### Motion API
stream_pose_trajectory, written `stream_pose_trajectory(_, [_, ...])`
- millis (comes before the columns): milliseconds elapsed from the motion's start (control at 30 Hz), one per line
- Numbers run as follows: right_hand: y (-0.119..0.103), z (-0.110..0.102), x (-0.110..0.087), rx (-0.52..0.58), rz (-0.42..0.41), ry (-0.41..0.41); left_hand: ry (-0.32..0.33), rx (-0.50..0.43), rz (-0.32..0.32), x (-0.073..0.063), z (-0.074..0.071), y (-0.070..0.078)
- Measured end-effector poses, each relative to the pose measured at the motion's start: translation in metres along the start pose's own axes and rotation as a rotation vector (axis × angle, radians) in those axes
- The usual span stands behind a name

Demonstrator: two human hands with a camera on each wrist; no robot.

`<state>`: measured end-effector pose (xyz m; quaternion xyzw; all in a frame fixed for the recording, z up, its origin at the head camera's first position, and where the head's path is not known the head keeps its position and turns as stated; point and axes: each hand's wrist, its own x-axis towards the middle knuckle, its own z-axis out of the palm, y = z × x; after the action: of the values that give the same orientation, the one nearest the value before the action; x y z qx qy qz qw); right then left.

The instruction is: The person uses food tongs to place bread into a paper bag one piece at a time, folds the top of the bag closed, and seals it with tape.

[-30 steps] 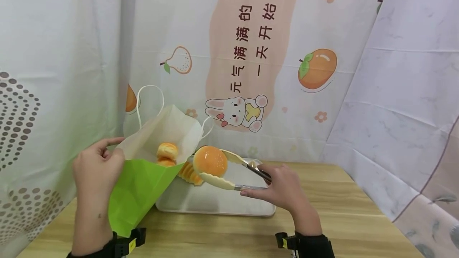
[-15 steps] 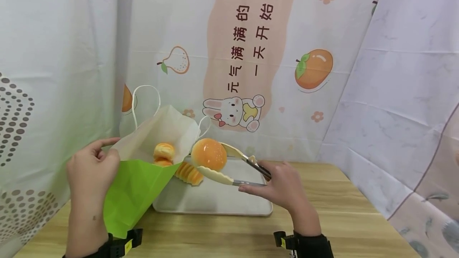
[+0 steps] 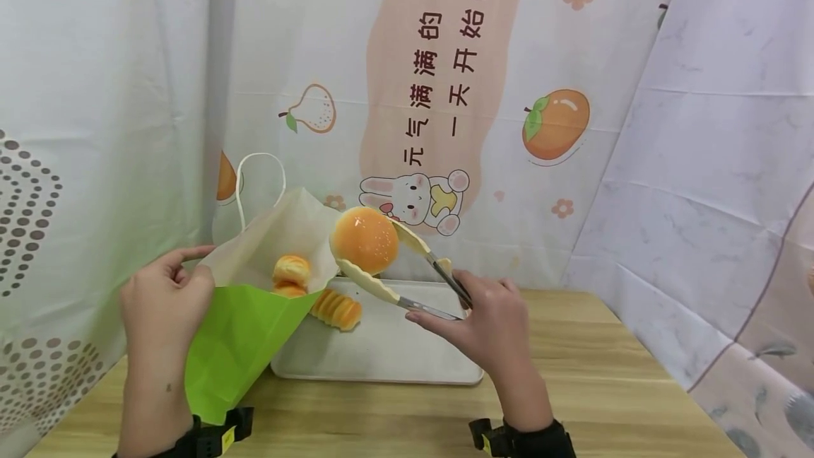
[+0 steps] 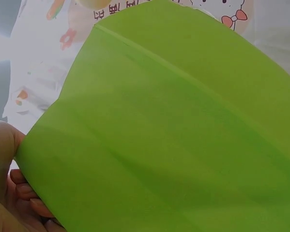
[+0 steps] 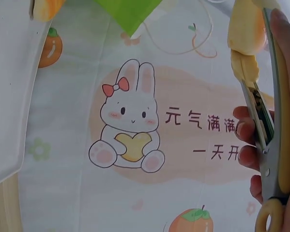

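Observation:
My left hand [image 3: 167, 295] pinches the rim of a green paper bag [image 3: 232, 348], which leans with its pale inside facing the tray. Small golden bread rolls [image 3: 292, 269] lie inside the bag. My right hand [image 3: 492, 316] grips a pair of tongs [image 3: 375, 285] with cream scalloped tips. Between those tips a round sesame-topped bun [image 3: 364, 237] is held in the air, right beside the bag's open mouth. In the right wrist view, fingers and thumb wrap the tongs' handles [image 5: 282, 121]. The green bag wall [image 4: 159, 130] fills most of the left wrist view.
A white tray [image 3: 394, 359] lies on the wooden table [image 3: 572, 359] behind and right of the bag. On its left part rests a ridged bread roll [image 3: 337, 309], partly hidden by the bag. A printed curtain [image 3: 483, 232] hangs behind, and white rope handles [image 3: 239, 189] stand up from the bag.
My right hand has raised the tongs and bun, up and slightly left, toward the bag's mouth. The left hand keeps its pinch on the rim; the head view has shifted slightly.

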<state>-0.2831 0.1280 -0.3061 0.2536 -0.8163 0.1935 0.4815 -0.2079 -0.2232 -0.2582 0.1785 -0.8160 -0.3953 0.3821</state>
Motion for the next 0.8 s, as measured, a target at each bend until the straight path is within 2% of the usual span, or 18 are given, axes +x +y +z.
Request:
stream_pose_trajectory(533, [-0.051,0.016,0.004,0.058,-0.032,0.14,-0.028,-0.021,-0.007,0.0,-0.003,-0.001])
stream_pose_trajectory(800, [-0.066,0.026,0.002,0.029,-0.035,0.127,-0.037,-0.034,-0.02,-0.001,-0.001,-0.002])
